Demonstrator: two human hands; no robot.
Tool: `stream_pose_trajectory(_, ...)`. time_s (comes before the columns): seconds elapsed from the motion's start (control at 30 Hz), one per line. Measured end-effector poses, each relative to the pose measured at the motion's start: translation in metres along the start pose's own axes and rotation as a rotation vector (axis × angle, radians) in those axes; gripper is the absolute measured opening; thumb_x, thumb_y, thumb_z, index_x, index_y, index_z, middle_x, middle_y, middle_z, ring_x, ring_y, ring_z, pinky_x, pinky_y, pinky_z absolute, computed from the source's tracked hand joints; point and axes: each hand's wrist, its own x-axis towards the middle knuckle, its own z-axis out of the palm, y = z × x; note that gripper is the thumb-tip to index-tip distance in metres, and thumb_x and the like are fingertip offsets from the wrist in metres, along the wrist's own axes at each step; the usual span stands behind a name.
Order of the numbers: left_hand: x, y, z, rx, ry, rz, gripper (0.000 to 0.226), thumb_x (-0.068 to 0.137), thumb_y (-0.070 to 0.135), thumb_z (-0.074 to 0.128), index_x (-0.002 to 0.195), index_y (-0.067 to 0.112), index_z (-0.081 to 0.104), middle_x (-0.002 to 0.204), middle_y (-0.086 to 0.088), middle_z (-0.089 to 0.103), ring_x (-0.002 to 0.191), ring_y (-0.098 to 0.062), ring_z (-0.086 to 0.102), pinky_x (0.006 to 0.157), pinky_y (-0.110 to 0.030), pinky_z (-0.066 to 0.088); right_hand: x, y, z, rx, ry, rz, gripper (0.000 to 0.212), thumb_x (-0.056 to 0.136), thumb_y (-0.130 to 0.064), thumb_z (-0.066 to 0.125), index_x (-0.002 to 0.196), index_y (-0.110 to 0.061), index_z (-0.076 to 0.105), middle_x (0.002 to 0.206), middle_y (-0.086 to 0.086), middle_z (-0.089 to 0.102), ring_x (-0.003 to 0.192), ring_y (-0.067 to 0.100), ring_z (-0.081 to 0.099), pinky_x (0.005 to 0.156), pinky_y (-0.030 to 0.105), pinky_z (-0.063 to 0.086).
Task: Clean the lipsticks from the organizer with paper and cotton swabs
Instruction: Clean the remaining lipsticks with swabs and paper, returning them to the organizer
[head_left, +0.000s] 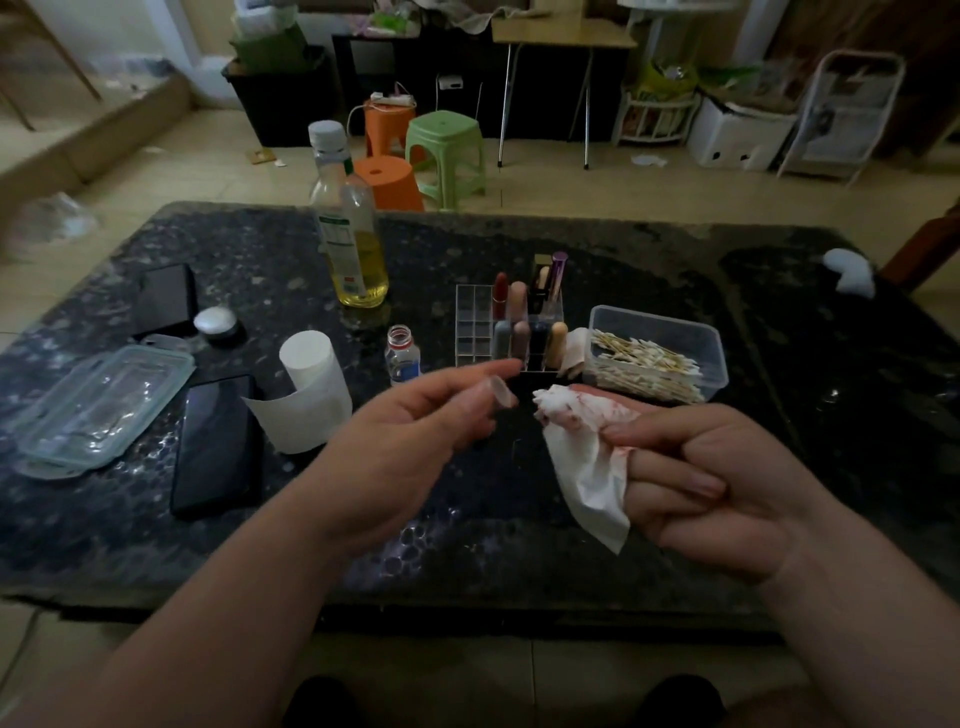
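Beneath both hands lies the dark stone table (623, 270), a hard landing for anything dropped. Beyond the left fingertips stands a tall oil bottle (358, 249); a long reach past it could knock it over. Just beyond both sets of fingertips sits the clear organizer (475, 322), with lipsticks (519, 306) upright in its right-hand cells; a stray knuckle might topple them. Past the right fingertips is a tub of cotton swabs (670, 332). The right hand (717, 478) has thumb and fingers clamped on a tissue (582, 452) smeared red. The stain lies against the fingers and may rub back onto clean parts. Near the left fingertips a small bottle (402, 353) stands uncapped and could easily spill. The left hand (415, 431) pinches a clear cap (497, 392) between its fingertips, seemingly lightly, so it could slip.
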Motion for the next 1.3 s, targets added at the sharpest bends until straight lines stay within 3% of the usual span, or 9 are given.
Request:
stream_pose_trajectory(0.17,-0.004,-0.001,0.006,0.044,-0.191,-0.076,0.024,0.087,0.030,0.073,0.108,0.022,0.078,0.122,-0.008,0.072,0.123,-0.030,0.064,0.109,-0.054,0.047,-0.001,0.001,0.004,0.031,0.017,0.000,0.048,0.084,0.007,0.044,0.127,-0.003,0.061,0.068,0.012,0.063,0.022,0.004,0.026,0.030,0.012,0.015)
stream_pose_trajectory(0.27,-0.007,0.001,0.011,0.119,-0.168,-0.059,0.016,0.088,0.032,0.078,0.104,0.028,0.080,0.112,0.000,0.075,0.112,-0.020,0.069,0.096,-0.037,0.054,-0.001,0.000,0.000,-0.043,0.083,-0.099,0.048,0.085,0.001,0.052,0.130,-0.011,0.063,0.053,0.006,0.040,0.026,0.003,0.025,0.036,0.015,0.015)
stream_pose_trajectory(0.33,-0.008,0.001,0.014,0.144,-0.169,0.005,0.015,0.090,0.028,0.075,0.105,0.027,0.079,0.110,0.000,0.074,0.110,-0.018,0.069,0.092,-0.033,0.055,-0.003,0.002,0.003,-0.111,0.124,-0.170,0.044,0.084,-0.006,0.060,0.127,-0.014,0.066,0.057,0.007,0.042,0.030,0.006,0.038,0.034,0.016,0.029)
stream_pose_trajectory(0.43,-0.009,-0.001,0.015,0.123,-0.168,0.118,0.020,0.088,0.020,0.073,0.107,0.024,0.077,0.108,0.003,0.072,0.109,-0.018,0.067,0.093,-0.031,0.053,-0.006,0.008,0.015,-0.063,0.167,-0.329,0.029,0.086,-0.014,0.064,0.114,-0.009,0.068,0.084,0.014,0.076,0.064,0.022,0.075,0.049,0.030,0.057)
stream_pose_trajectory(0.63,-0.009,0.001,0.017,0.091,-0.174,0.163,0.025,0.084,0.009,0.077,0.106,0.022,0.077,0.106,0.003,0.072,0.106,-0.017,0.068,0.090,-0.029,0.055,-0.005,0.017,0.016,-0.019,-0.064,-0.207,0.046,0.088,-0.023,0.067,0.130,-0.005,0.064,0.121,0.022,0.069,0.108,0.036,0.069,0.089,0.050,0.059)
stream_pose_trajectory(0.87,-0.011,0.003,0.014,0.155,-0.151,0.127,0.027,0.080,0.008,0.075,0.105,0.018,0.078,0.107,0.000,0.073,0.106,-0.021,0.070,0.086,-0.030,0.057,-0.008,0.012,0.010,-0.339,0.051,-0.305,0.040,0.077,-0.017,0.070,0.116,-0.007,0.069,0.110,0.018,0.074,0.101,0.035,0.073,0.084,0.045,0.061)
stream_pose_trajectory(0.97,-0.010,0.001,0.012,0.166,-0.156,0.136,0.019,0.088,0.015,0.072,0.106,0.019,0.077,0.106,0.000,0.072,0.104,-0.018,0.068,0.089,-0.031,0.055,-0.013,0.008,0.007,-0.815,0.241,-0.806,0.021,0.075,-0.021,0.077,0.093,-0.013,0.071,0.095,0.000,0.076,0.090,0.016,0.074,0.075,0.027,0.060)
stream_pose_trajectory(1.07,-0.010,0.000,0.012,0.153,-0.117,0.036,0.017,0.091,0.029,0.069,0.104,0.024,0.079,0.097,0.001,0.073,0.094,-0.019,0.069,0.085,-0.035,0.057,-0.011,0.012,0.001,-1.142,0.072,-1.194,0.016,0.080,0.002,0.077,0.084,-0.005,0.064,0.094,-0.002,0.072,0.095,0.012,0.070,0.085,0.023,0.055)
stream_pose_trajectory(1.3,-0.010,0.003,0.015,0.089,-0.180,-0.058,0.035,0.088,0.048,0.072,0.108,0.019,0.079,0.077,-0.006,0.065,0.064,-0.012,0.059,0.069,-0.040,0.049,-0.011,0.018,0.001,-1.356,-0.102,-1.154,0.018,0.084,0.000,0.078,0.088,-0.014,0.067,0.093,0.000,0.071,0.087,0.018,0.070,0.074,0.036,0.056)
